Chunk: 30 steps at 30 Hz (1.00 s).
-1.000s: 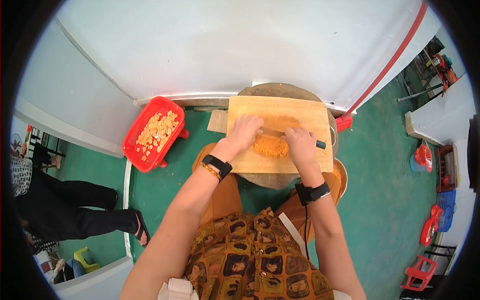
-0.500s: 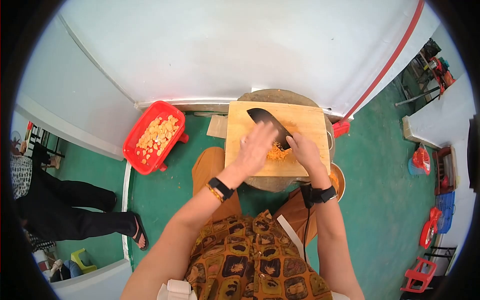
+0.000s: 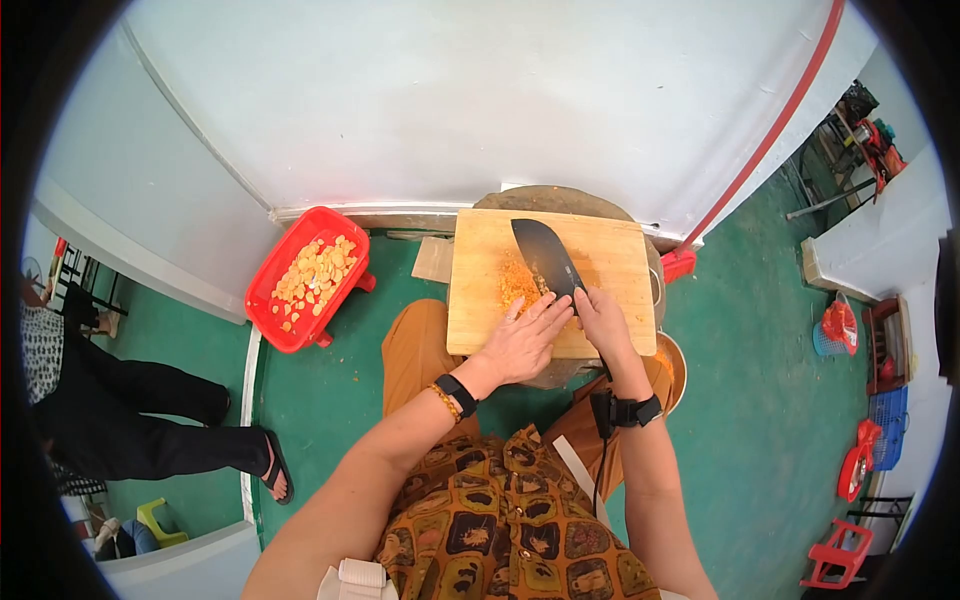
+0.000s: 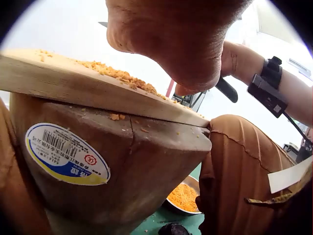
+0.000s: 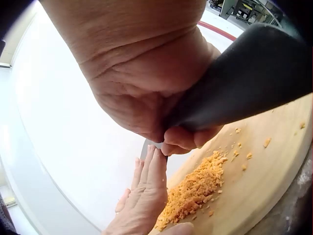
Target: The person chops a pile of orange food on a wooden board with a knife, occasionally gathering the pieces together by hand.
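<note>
A kitchen knife with a broad dark blade (image 3: 545,255) is tilted above the wooden cutting board (image 3: 478,250), its tip pointing away from me. My right hand (image 3: 606,322) grips the black handle (image 5: 244,73). With its fingers extended, my left hand (image 3: 522,342) touches the blade close to the handle. Finely chopped orange food (image 3: 517,282) lies in a loose pile beside the blade, partly hidden by the left hand in the head view. More crumbs of it (image 4: 120,76) lie along the board's near edge in the left wrist view.
A thick wooden block (image 4: 112,147) supports the board between my knees. A bowl of chopped orange food (image 4: 185,198) stands low at the right. On the left is a red basin (image 3: 262,300) with orange slices. The white wall (image 3: 420,120) rises behind. A person's legs (image 3: 160,440) are farther left.
The knife was first low over the pile with both hands on it. It then swung up at an angle, and the left hand moved from above the blade to its near end.
</note>
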Tool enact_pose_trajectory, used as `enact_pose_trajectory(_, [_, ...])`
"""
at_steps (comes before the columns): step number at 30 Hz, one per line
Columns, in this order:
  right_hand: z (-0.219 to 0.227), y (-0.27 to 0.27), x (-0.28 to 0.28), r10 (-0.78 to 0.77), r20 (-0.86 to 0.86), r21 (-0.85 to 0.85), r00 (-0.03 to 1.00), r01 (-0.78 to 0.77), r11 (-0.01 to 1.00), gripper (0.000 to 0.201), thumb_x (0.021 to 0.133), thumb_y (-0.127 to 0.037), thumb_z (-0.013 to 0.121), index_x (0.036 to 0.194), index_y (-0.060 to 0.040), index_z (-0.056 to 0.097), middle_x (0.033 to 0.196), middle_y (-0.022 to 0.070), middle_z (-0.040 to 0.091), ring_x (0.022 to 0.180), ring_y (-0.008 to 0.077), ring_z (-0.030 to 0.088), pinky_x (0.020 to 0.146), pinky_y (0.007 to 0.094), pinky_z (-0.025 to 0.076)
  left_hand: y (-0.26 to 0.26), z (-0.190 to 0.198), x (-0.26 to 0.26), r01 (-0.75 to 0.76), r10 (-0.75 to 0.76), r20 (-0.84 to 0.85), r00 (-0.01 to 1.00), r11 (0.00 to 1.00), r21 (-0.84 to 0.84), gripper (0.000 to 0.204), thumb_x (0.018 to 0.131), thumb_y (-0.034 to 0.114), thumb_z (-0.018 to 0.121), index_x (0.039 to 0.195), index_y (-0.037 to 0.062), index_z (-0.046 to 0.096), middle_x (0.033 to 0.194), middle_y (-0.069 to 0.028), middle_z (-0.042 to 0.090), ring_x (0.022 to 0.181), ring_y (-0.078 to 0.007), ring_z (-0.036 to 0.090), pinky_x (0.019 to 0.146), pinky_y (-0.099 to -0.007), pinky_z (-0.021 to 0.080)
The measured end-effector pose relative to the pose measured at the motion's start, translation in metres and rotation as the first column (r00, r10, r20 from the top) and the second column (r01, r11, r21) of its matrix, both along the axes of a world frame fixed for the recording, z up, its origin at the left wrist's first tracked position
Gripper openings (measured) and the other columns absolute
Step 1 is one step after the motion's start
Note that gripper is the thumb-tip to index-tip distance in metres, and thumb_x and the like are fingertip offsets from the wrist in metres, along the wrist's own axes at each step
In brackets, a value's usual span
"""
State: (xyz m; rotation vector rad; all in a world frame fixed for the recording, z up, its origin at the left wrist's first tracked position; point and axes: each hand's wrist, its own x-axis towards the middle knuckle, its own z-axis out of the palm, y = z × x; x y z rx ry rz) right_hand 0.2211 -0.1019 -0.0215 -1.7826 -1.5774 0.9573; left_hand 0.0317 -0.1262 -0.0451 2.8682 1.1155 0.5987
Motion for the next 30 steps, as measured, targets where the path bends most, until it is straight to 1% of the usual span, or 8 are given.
enact_pose_trajectory(8, [-0.006,-0.004,0.004,-0.001,0.06,0.044,0.998,-0.001,0.999,0.04,0.098,-0.036,0.048,0.082,-0.0005,0.058,0.066,0.0172,0.061,0.066,0.0346,0.062,0.062,0.0427,0.046,0.004,-0.002,-0.006,-0.03,0.032,0.105,0.994,0.999,-0.019,0.065,0.083,0.025,0.053,0.144,0.0067,0.04,0.155,-0.0087,0.032,0.14,-0.0281,0.034,0.11,-0.0525,0.026])
enact_pose_trajectory(11, [-0.012,-0.005,0.004,-0.012,0.034,0.126,0.999,0.008,0.992,0.04,0.098,-0.035,0.048,0.08,-0.0003,0.057,0.066,0.0182,0.06,0.066,0.0359,0.062,0.062,0.0438,0.046,0.011,0.001,-0.01,-0.06,0.062,0.041,0.997,0.998,-0.031,0.066,0.083,0.026,0.051,0.145,0.0065,0.038,0.156,-0.0081,0.03,0.141,-0.0263,0.032,0.112,-0.0507,0.024])
enact_pose_trajectory(17, [0.012,-0.015,0.008,-0.011,0.056,-0.03,0.998,0.013,0.999,0.04,0.098,-0.035,0.047,0.083,0.0006,0.058,0.072,0.0221,0.061,0.072,0.0402,0.061,0.064,0.0456,0.046,0.029,0.003,-0.015,-0.111,0.113,0.095,0.989,0.994,-0.018,0.071,0.08,0.023,0.055,0.146,0.0045,0.036,0.155,-0.0125,0.03,0.139,-0.0325,0.034,0.109,-0.0549,0.027])
enact_pose_trajectory(20, [0.002,-0.018,0.014,-0.02,0.158,0.078,0.987,0.008,0.997,0.04,0.098,-0.035,0.047,0.084,0.0,0.06,0.069,0.0209,0.061,0.069,0.0379,0.061,0.063,0.044,0.046,0.035,-0.001,-0.016,-0.184,0.192,0.104,0.976,0.98,-0.074,0.07,0.081,0.023,0.054,0.145,0.0023,0.035,0.155,-0.0148,0.03,0.14,-0.0343,0.033,0.111,-0.0563,0.024])
enact_pose_trajectory(23, [0.002,-0.021,0.022,-0.024,0.187,0.045,0.982,0.016,0.999,0.041,0.098,-0.037,0.048,0.085,0.0002,0.06,0.066,0.0183,0.06,0.063,0.0328,0.061,0.062,0.0426,0.046,0.042,-0.007,-0.018,-0.306,0.339,0.171,0.925,0.932,-0.193,0.065,0.086,0.023,0.048,0.146,0.0035,0.034,0.155,-0.0133,0.029,0.144,-0.0309,0.025,0.113,-0.0551,0.021])
enact_pose_trajectory(26, [0.007,-0.023,0.024,-0.028,0.022,-0.052,0.999,0.03,0.998,0.042,0.099,-0.039,0.049,0.083,-0.0014,0.059,0.064,0.0131,0.059,0.054,0.0234,0.057,0.054,0.0363,0.045,0.059,-0.028,-0.013,-0.311,0.48,0.374,0.793,0.848,-0.43,0.06,0.093,0.026,0.045,0.146,-0.0001,0.034,0.153,-0.014,0.034,0.142,-0.0303,0.032,0.115,-0.0435,0.023])
enact_pose_trajectory(28, [0.008,-0.022,0.022,-0.085,-0.21,-0.167,0.974,0.05,0.985,0.04,0.1,-0.039,0.049,0.084,-0.004,0.059,0.062,0.0067,0.056,0.049,0.0153,0.051,0.048,0.0299,0.042,0.073,-0.037,-0.009,0.074,0.58,0.635,0.511,0.706,-0.705,0.056,0.097,0.03,0.04,0.145,0.0008,0.037,0.149,-0.0129,0.041,0.136,-0.0269,0.039,0.113,-0.0386,0.028])
enact_pose_trajectory(30, [0.01,-0.02,0.017,-0.137,-0.392,-0.249,0.91,0.039,0.968,0.038,0.101,-0.04,0.049,0.085,-0.0065,0.059,0.061,0.0017,0.052,0.046,0.0093,0.045,0.044,0.0247,0.038,0.079,-0.025,-0.005,0.476,0.735,0.652,0.187,0.512,-0.715,0.054,0.1,0.035,0.036,0.143,0.0013,0.04,0.144,-0.0119,0.047,0.13,-0.0239,0.045,0.11,-0.0357,0.032])
